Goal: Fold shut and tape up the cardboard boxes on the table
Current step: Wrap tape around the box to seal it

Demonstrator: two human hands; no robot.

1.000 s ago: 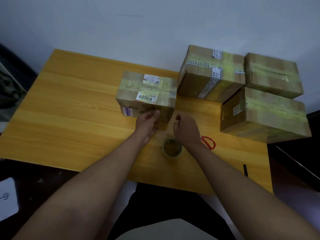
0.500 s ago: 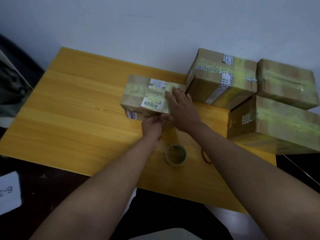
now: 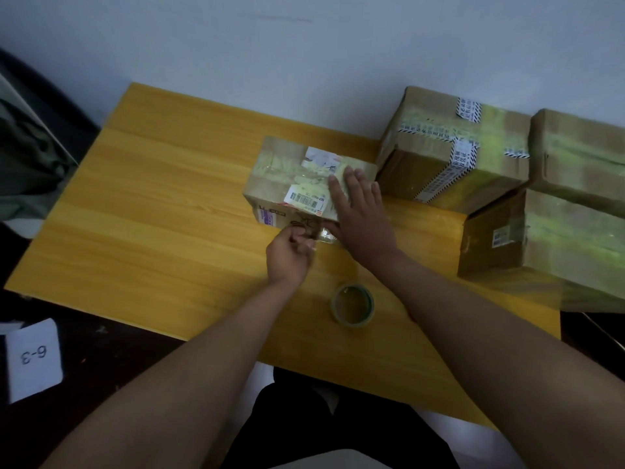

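Yellow wood covers the desk (image 3: 162, 211), where the left hand (image 3: 287, 255) pinches a strip of clear tape at the near face of a small cardboard box (image 3: 291, 184). The right hand (image 3: 363, 214) lies flat, fingers straight, on that box's top; a tape roll (image 3: 352, 305) sits nearer, and three taped boxes (image 3: 453, 147) stand at right.

From the head view I see my right hand (image 3: 363, 214) lying flat with straight fingers on the top of the small cardboard box (image 3: 287, 177), just beside its barcode label (image 3: 306, 199). My left hand (image 3: 289, 253) is at the box's near face, fingers curled and pinching what looks like a strip of clear tape (image 3: 321, 233) there. Nearer to me than the box, the tape roll (image 3: 353, 304) lies flat on the yellow worktop (image 3: 152, 214). To the right of the box stand three taped boxes (image 3: 453, 147), close together. A white card marked 6-3 (image 3: 32, 358) lies off the worktop, far left of the roll.
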